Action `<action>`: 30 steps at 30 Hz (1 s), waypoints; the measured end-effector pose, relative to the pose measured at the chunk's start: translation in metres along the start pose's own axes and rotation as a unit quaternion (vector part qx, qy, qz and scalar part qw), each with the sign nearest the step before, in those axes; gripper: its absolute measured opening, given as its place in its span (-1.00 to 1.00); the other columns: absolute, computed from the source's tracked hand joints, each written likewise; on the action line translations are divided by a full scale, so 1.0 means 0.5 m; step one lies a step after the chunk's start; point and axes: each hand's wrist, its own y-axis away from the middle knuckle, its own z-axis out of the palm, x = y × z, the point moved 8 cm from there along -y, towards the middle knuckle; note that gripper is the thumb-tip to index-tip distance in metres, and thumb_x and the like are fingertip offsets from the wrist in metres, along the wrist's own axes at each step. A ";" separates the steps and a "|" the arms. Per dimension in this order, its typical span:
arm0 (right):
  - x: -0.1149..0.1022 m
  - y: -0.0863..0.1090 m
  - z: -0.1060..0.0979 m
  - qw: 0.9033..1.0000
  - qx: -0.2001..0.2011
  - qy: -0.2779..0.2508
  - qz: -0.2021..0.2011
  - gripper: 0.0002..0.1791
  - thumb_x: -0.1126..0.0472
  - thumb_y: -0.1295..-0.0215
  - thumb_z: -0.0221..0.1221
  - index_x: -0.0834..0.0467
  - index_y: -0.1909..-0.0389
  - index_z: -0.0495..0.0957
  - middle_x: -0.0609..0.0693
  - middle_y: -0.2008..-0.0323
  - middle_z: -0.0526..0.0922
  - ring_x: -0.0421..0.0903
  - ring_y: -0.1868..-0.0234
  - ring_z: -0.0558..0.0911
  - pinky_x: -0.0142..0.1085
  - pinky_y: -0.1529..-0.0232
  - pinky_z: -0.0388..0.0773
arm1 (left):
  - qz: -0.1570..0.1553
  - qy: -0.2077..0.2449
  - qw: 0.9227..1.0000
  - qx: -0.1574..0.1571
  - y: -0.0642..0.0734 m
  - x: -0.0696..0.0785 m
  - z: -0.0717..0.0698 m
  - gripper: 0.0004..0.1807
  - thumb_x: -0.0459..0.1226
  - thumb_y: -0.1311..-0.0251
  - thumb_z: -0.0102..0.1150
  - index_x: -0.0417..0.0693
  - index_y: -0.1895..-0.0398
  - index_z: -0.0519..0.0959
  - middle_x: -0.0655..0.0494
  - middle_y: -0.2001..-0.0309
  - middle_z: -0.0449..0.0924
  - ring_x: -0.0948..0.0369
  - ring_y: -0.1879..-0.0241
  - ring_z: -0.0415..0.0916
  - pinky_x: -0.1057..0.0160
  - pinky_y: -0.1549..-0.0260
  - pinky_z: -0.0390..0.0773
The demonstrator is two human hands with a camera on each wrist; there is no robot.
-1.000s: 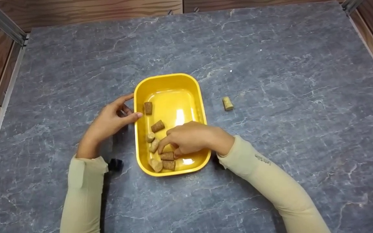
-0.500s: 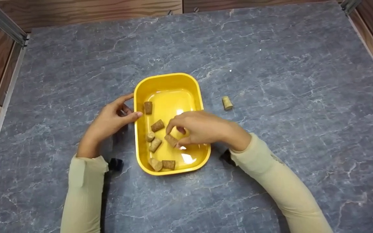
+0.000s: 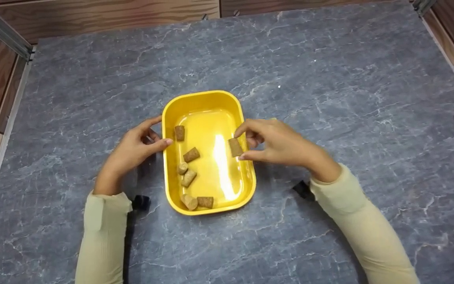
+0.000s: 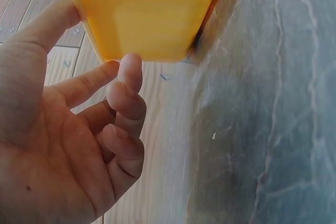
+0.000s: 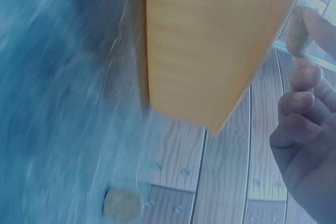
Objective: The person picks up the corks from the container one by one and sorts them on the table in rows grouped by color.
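Note:
A yellow rectangular tub [image 3: 210,92] stands on the table with several cork stoppers inside, mostly along its left side. Two light corks [image 3: 188,178] lie close together there; a darker cork [image 3: 205,202] is at the near end. My left hand [image 3: 132,146] holds the tub's left rim, thumb tip over the edge and index finger against the outside. With thumb and index finger, my right hand [image 3: 280,142] pinches a brown cork stopper [image 3: 235,147] above the tub's right side. The other right fingers curl below it in the right wrist view.
A single cork [image 5: 123,204] lies on the grey marbled table [image 3: 349,98] to the right of the tub, nearly hidden behind my right hand in the head view. Wood-patterned panels [image 3: 112,17] border the table's far edge and sides.
My right hand has lifted a brown cork from among those at the tub's near end and carried it rightward to the right rim. The left hand keeps its place.

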 end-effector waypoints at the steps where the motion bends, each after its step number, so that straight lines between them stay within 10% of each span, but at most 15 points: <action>1: 0.005 0.006 -0.006 1.000 0.008 -0.001 -0.001 -0.59 0.17 -0.07 0.41 0.20 0.07 0.55 -0.01 0.47 0.50 -0.19 0.39 0.45 -0.25 0.26 0.54 | 0.000 0.000 1.000 0.000 0.000 0.000 0.001 -0.25 0.01 -0.21 0.24 0.09 -0.45 0.24 0.01 0.24 0.51 0.15 0.35 0.36 0.33 0.42 0.39; 13: 0.088 0.086 -0.046 0.991 0.028 0.086 0.098 -0.57 0.11 -0.03 0.44 0.17 0.11 0.54 -0.04 0.48 0.48 -0.14 0.46 0.41 -0.35 0.38 0.35 | 0.003 0.003 1.000 0.002 0.001 0.000 0.001 -0.26 -0.01 -0.22 0.24 0.06 -0.44 0.25 0.00 0.23 0.52 0.15 0.33 0.36 0.34 0.41 0.39; 30: 0.132 0.145 -0.011 0.966 -0.065 0.156 0.193 -0.60 0.03 -0.06 0.40 0.08 0.11 0.57 -0.12 0.57 0.45 -0.23 0.56 0.34 -0.32 0.54 0.25 | -0.002 -0.001 1.000 0.000 -0.002 0.000 0.000 -0.24 0.03 -0.20 0.24 0.08 -0.44 0.25 0.00 0.23 0.52 0.15 0.35 0.36 0.33 0.41 0.39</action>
